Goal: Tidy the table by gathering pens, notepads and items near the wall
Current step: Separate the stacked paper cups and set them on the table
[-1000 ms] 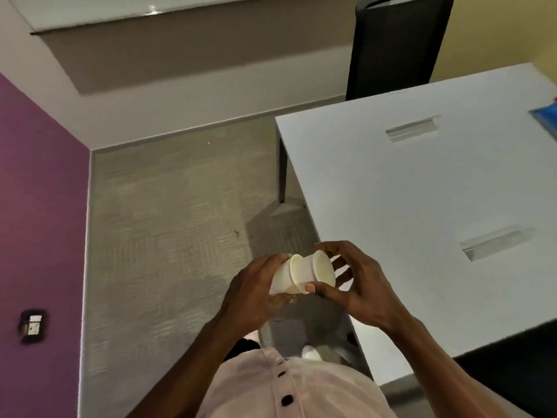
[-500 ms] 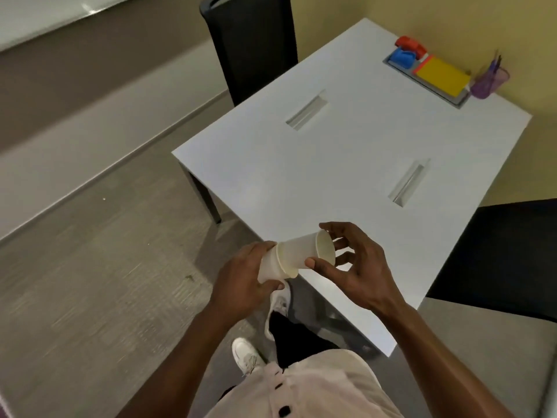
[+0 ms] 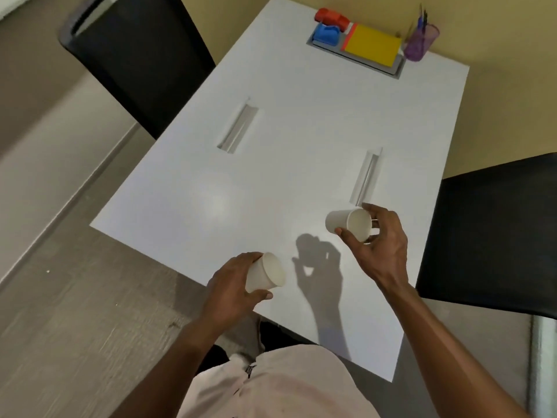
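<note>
1. Two white paper cups in play, one per hand, both held above the near end of the white table [image 3: 301, 140].
2. Left hand [image 3: 232, 285] has its grip wrapped around the left cup [image 3: 265, 274], fingers on the far side and thumb under it. The cup is tipped over sideways with its open mouth pointing right, and it sits right over the table's near edge.
3. Right hand [image 3: 376, 245] has its grip closed on the right cup [image 3: 349, 226], thumb on the near side and fingers curled round the far rim. This one is tilted too, with the mouth facing roughly toward the camera, and looks empty inside. It sits just on the near side of the right-hand slot [image 3: 366, 176] cut in the table.
4. The cups are well apart from each other, and the hands throw a shadow on the table between them.
5. Everything else is at the far end of the table by the yellow wall: a grey tray [image 3: 398, 66] carrying a yellow notepad [image 3: 372, 45], a blue item [image 3: 327, 34] and a red item [image 3: 331, 17]. Can't tell what those two are, too blurry.
6. Purple pen cup [image 3: 420, 42] stands just right of the tray with pens [image 3: 422, 18] sticking out.
7. Black chairs stand on both sides of the table, left chair [image 3: 135, 61] and right chair [image 3: 494, 236].
</note>
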Available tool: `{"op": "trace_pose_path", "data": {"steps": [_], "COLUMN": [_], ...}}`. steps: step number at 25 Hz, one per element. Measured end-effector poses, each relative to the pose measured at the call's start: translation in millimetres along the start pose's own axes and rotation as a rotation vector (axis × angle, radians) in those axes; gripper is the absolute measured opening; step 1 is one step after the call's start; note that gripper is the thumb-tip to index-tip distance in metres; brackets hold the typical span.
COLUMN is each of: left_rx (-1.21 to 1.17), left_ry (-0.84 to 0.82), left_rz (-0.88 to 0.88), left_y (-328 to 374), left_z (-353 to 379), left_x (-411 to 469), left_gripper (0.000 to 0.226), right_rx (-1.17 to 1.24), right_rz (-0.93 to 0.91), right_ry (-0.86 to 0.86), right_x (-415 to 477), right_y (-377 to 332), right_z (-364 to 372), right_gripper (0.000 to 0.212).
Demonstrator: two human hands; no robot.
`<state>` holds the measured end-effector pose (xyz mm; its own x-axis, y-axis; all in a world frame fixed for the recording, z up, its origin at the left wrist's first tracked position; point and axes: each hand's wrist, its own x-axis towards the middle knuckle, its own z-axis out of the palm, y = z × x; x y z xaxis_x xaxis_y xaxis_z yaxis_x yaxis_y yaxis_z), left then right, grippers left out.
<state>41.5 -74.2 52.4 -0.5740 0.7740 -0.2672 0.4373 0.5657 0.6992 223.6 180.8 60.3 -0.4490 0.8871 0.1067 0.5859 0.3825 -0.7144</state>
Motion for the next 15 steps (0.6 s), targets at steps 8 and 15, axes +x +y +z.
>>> {"op": "trace_pose_path", "data": {"steps": [8, 15], "left_rx": [-0.050, 0.032], "left_ry": [-0.143, -0.320], "left_rz": [0.025, 0.199], "left_y": [6, 9], "left_z": [11, 5], "left_x": [51, 83], "left_gripper": [0.077, 0.075], "right_rx": [-0.270, -0.390], "right_rz": [0.154, 0.287], "right_ry": [-0.035, -0.077], "right_x": [39, 55], "right_y": [49, 67], "right_z": [29, 45], "right_gripper": [0.078, 0.079]}}
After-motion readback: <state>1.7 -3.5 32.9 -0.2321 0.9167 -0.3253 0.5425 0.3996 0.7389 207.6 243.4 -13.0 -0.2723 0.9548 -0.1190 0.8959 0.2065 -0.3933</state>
